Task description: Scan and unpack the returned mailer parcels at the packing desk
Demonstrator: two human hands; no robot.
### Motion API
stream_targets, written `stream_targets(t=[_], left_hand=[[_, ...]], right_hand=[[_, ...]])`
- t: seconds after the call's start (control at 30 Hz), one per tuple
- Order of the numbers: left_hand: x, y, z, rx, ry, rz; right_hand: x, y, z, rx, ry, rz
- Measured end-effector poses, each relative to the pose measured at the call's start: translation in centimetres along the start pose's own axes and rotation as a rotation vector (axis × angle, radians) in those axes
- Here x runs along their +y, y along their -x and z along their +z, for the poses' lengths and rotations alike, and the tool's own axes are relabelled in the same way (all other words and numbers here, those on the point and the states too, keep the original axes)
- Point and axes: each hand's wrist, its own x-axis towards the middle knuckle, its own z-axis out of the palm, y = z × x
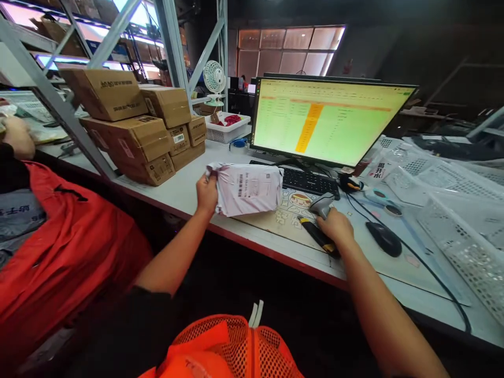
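My left hand (207, 192) is closed on the left end of a white plastic mailer parcel (249, 190) with a barcode label facing up, held just above the desk in front of the keyboard (309, 182). My right hand (335, 227) is wrapped round the black and yellow handle of a grey barcode scanner (322, 206), whose head points towards the parcel. The scanner lies low on a light desk mat (289, 212) with a cartoon print.
A monitor (326, 119) shows a green and orange spreadsheet. Stacked cardboard boxes (136, 126) stand at the left under a metal rack. A black mouse (384, 238) and white mesh baskets (460, 210) lie to the right. Red sacks (66, 247) and an orange mesh bag (232, 349) sit below the desk edge.
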Motion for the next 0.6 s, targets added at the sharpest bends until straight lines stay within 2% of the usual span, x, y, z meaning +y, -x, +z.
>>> stream_targets(t=[0.07, 0.13, 0.2, 0.27, 0.33, 0.43, 0.5, 0.6], left_hand=[[-0.1, 2.2, 0.2, -0.045, -0.062, 0.125], [-0.3, 4.1, 0.3, -0.150, -0.111, 0.247], [-0.7, 5.4, 0.2, -0.232, -0.120, 0.271], [-1.4, 5.7, -0.2, -0.208, -0.098, 0.210], [-2.3, 5.1, -0.4, -0.085, -0.064, 0.092], [-3.6, 3.8, -0.4, 0.081, -0.021, -0.094], [-4.2, 3.1, -0.1, 0.100, 0.011, -0.162], [-4.6, 3.2, 0.6, 0.084, 0.059, -0.204]], right_hand=[[-0.6, -0.5, 0.0, -0.003, -0.013, 0.018], [-0.8, -1.0, -0.3, 0.009, -0.023, 0.036], [-0.6, -1.2, -1.0, 0.017, -0.021, 0.050], [0.0, -0.9, -2.4, 0.035, -0.027, 0.020], [0.7, 0.4, -4.4, 0.054, -0.083, -0.099], [1.5, 3.9, -7.8, 0.090, -0.247, -0.443], [1.3, 6.8, -9.5, 0.095, -0.330, -0.666], [-0.1, 10.5, -10.8, 0.046, -0.365, -0.827]])
